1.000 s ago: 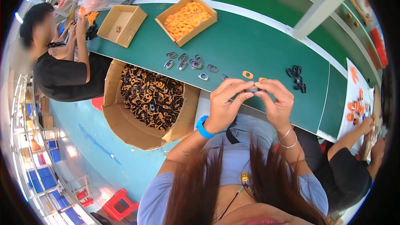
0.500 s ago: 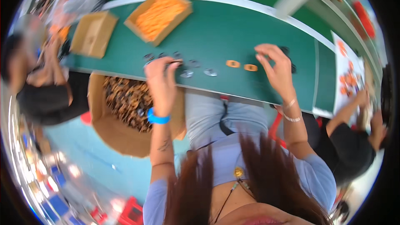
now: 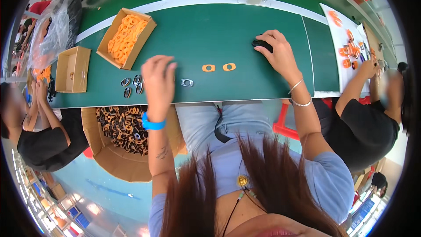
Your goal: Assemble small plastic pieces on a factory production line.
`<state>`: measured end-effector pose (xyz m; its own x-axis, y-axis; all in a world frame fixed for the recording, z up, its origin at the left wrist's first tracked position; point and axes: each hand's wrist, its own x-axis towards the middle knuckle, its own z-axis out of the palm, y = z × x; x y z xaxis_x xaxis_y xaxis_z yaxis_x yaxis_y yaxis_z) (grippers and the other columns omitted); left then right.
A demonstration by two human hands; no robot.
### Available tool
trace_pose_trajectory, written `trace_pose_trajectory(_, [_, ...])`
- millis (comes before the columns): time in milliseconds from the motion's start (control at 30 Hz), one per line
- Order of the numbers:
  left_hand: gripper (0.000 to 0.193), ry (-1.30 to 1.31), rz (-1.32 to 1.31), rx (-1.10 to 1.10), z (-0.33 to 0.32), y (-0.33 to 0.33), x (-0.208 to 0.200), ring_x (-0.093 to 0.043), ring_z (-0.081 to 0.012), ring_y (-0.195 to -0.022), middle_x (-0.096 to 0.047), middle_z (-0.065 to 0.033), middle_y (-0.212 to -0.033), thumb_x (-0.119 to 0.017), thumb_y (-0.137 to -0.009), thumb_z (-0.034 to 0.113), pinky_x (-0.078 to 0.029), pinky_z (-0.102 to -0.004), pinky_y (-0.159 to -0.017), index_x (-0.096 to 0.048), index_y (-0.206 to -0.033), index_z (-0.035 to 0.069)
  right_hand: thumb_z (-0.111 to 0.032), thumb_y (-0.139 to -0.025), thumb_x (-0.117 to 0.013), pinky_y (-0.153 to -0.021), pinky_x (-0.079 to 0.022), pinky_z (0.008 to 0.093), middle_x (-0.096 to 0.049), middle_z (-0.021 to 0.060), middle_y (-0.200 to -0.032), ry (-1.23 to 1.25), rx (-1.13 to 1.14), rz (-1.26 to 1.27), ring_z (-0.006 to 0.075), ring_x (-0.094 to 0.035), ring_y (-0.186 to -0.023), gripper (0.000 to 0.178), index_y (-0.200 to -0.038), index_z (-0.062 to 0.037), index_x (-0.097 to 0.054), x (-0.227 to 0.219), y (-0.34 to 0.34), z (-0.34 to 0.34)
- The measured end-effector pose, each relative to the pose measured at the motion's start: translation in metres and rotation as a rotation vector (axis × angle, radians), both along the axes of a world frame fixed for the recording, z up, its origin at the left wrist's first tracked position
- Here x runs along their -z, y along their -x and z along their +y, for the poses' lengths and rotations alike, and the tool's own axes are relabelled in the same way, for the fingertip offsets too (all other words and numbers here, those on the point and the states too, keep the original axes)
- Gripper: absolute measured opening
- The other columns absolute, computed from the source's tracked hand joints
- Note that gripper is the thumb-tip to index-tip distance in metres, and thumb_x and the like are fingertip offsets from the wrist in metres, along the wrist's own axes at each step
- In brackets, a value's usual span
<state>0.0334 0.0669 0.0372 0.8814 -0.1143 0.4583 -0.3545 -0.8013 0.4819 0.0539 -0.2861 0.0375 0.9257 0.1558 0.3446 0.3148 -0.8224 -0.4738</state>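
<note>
My left hand [image 3: 158, 77] hovers over the near part of the green table, its fingers bent and apart, with nothing visible between them. Beside its fingertips lies a shiny grey oval ring piece [image 3: 187, 82]. Several dark oval pieces with shiny rims [image 3: 136, 80] lie just left of this hand and are partly covered by it. Farther right, my right hand [image 3: 279, 55] closes its thumb and fingers round black parts [image 3: 262, 45], whose exact shape is hidden. Between the hands, two flat orange ring plates [image 3: 208, 68] rest side by side on the table.
A cardboard box of orange rings [image 3: 149, 30] stands at back left, beside another cardboard box [image 3: 61, 71]. Below the table edge, a large carton [image 3: 94, 142] holds many dark and orange pieces. Co-workers sit left [image 3: 44, 145] and right [image 3: 364, 138]; a white sheet with orange parts [image 3: 335, 33] lies right.
My right hand has come onto the black parts. My left hand no longer shows the dark piece it held, and dark pieces now lie grouped left of it. The view has shifted.
</note>
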Motion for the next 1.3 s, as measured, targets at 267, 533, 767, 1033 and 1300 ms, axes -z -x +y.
trace_pose_trajectory(267, [0.027,0.093,0.118,0.296,-0.073,0.013,0.017,-0.058,-0.0341,-0.100,-0.063,-0.0145,-0.105,-0.072,-0.082,0.001,-0.049,-0.0431,-0.086,-0.069,-0.109,0.001,-0.016,-0.081,-0.079,-0.095,-0.048,0.0405,-0.060,0.0112,-0.122,0.055,-0.062,0.024,0.0320,-0.058,-0.112,0.032,-0.111,-0.0073,-0.072,0.016,-0.001,-0.002])
trace_pose_trajectory(533, [0.031,0.105,0.177,0.274,-0.065,-0.002,0.010,-0.058,-0.0361,-0.097,-0.062,-0.0166,-0.103,-0.069,-0.080,-0.007,-0.049,-0.0441,-0.085,-0.067,-0.110,-0.001,-0.009,-0.085,-0.074,-0.091,-0.051,0.0391,-0.064,0.0120,-0.115,-0.137,-0.209,0.028,0.0323,-0.063,-0.106,0.026,-0.111,-0.0052,-0.070,0.015,0.013,0.044])
trace_pose_trajectory(767, [0.016,0.051,0.133,0.302,-0.063,0.017,0.027,-0.057,-0.0352,-0.093,-0.060,-0.0163,-0.097,-0.068,-0.082,-0.001,-0.049,-0.0435,-0.082,-0.066,-0.098,0.002,-0.011,-0.079,-0.078,-0.083,-0.052,0.0406,-0.064,0.0144,-0.101,-0.034,-0.067,-0.038,0.0336,-0.063,-0.094,0.028,-0.103,0.0010,-0.070,0.004,-0.010,0.007])
trace_pose_trajectory(1033, [0.017,0.168,0.135,0.388,-0.084,0.053,0.011,-0.056,-0.0328,-0.093,-0.058,-0.0127,-0.098,-0.070,-0.083,0.003,-0.049,-0.0425,-0.083,-0.064,-0.098,0.002,-0.005,-0.080,-0.075,-0.079,-0.050,0.0422,-0.062,0.0140,-0.096,-0.076,-0.237,0.047,0.0339,-0.061,-0.091,0.017,-0.093,0.0002,-0.067,-0.005,-0.001,0.007])
trace_pose_trajectory(1300, [0.017,0.213,0.074,0.393,-0.112,0.059,0.028,-0.057,-0.0323,-0.092,-0.059,-0.0116,-0.100,-0.069,-0.085,0.004,-0.049,-0.0413,-0.081,-0.065,-0.102,0.004,0.005,-0.076,-0.074,-0.067,-0.050,0.0371,-0.061,0.0143,-0.089,-0.184,-0.193,0.020,0.0300,-0.062,-0.076,0.017,-0.089,0.0028,-0.063,-0.003,0.060,0.024])
